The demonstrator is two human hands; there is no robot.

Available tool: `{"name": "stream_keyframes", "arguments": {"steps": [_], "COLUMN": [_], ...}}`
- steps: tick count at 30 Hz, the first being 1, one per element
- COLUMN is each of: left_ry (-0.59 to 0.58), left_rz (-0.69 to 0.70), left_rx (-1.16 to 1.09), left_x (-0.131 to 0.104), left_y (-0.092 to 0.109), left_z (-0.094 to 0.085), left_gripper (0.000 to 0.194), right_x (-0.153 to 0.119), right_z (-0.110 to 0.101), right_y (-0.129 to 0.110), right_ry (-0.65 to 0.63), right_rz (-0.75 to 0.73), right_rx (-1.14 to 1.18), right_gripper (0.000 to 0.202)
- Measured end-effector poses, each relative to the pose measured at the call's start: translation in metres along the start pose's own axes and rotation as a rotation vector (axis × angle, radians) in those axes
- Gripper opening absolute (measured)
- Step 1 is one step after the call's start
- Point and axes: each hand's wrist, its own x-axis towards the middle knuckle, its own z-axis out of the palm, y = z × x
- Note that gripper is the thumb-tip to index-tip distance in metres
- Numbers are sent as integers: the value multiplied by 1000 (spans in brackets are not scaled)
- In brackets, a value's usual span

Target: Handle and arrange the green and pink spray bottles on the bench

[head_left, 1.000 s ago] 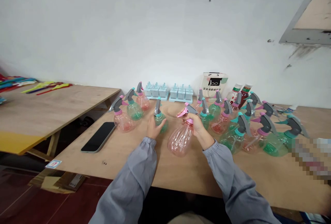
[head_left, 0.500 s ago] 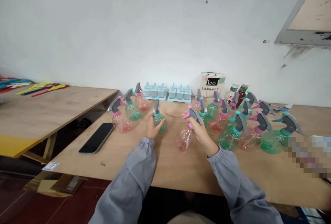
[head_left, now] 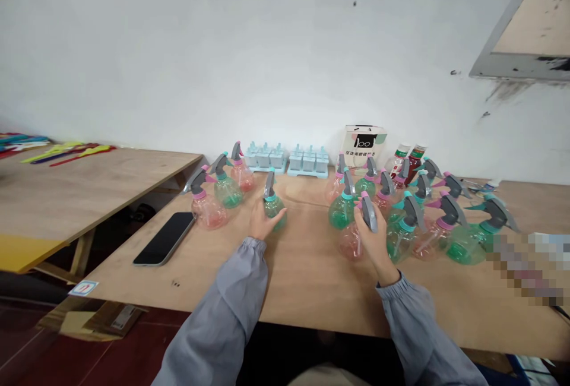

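Observation:
My left hand (head_left: pixel 262 220) is closed around a round green spray bottle (head_left: pixel 274 206) with a teal collar and grey trigger head, standing upright on the table. Its thumb lies across the near side of the bottle, and the other fingers are partly hidden behind it. My right hand (head_left: pixel 371 234) grips a pink spray bottle (head_left: pixel 351 242) at its neck, below the grey head with a pink trigger. That bottle is upright at the left front of the right-hand group. Just behind it stands another green spray bottle (head_left: pixel 341 212).
More spray bottles (head_left: pixel 399 240) crowd the right side, and three (head_left: pixel 209 212) stand at the left. A phone (head_left: pixel 164 239) lies near the left edge. Two pale-blue popsicle moulds (head_left: pixel 308 163), a paper bag (head_left: pixel 361 147) and two labelled bottles (head_left: pixel 416 163) stand along the wall.
My right hand has moved the pink spray bottle to the right, next to the right-hand group. My left hand and its green spray bottle have stayed in place.

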Motion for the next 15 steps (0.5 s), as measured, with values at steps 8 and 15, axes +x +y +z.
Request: {"name": "stream_keyframes", "arguments": {"steps": [8,15], "left_ry": [0,-32], "left_rz": [5,-47], "left_rx": [8,-17], "left_x": [0,-2], "left_y": [0,2], "left_z": [0,-3], "left_gripper": [65,57], "right_x": [-1,-9], "right_z": [8,-8], "right_y": [8,22], "right_ry": [120,263], "right_rz": [-89,-378], "right_rx": [-25,-155], "right_gripper": [67,80]}}
